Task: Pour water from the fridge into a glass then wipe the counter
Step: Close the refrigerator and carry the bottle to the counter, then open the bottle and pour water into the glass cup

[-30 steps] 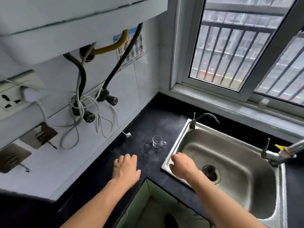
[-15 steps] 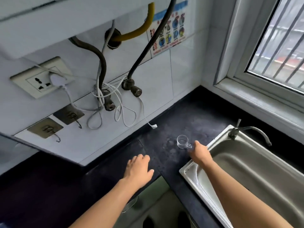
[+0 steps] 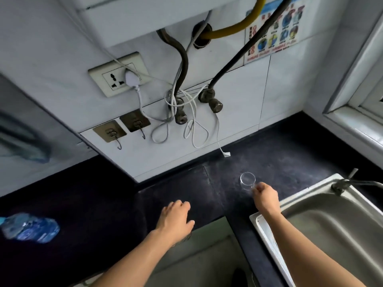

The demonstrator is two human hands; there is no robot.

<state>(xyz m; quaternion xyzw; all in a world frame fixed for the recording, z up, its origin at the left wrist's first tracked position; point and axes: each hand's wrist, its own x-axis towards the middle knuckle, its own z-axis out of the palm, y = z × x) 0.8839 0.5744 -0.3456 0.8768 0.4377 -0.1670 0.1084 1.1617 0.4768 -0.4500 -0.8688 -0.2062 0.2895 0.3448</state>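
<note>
**A:** Surface first. What are you standing at?

**B:** Dark stone counter [image 3: 238, 160], white tiled wall behind it. Corner spot, window frame [image 3: 356, 96] off beyond my right hand.

**A:** Hands?

**B:** My right hand [image 3: 266, 197] is out over the counter, fingertips pinched on the handle of the small clear glass [image 3: 247, 180]. Glass stands upright on the counter, just ahead of that hand. It looks empty, though I can't be sure. My left hand [image 3: 176, 218] is palm down at the counter's near edge, fingers curled loosely, holding nothing. Whether it presses on the stone or only hovers, I cannot tell.

**A:** What lies round them?

**B:** Just right of my right wrist, the steel sink [image 3: 323, 224]; my forearm crosses its near corner. Its tap [image 3: 339, 186] sits at the far rim. Well off to the left of my left hand, a blue-labelled water bottle [image 3: 29, 227] lies on its side on the counter, blurred.

**A:** And the wall?

**B:** Ahead of both hands: a socket [image 3: 117, 74] with a white plug in it, white cable [image 3: 194, 125] looping down, its loose end hanging near the counter beyond the glass. Two stick-on hooks [image 3: 122, 130] farther left. Dark hoses and a yellow hose [image 3: 234, 31] drop from the white unit above. A coloured poster [image 3: 273, 32] is stuck to the tiles up right.
</note>
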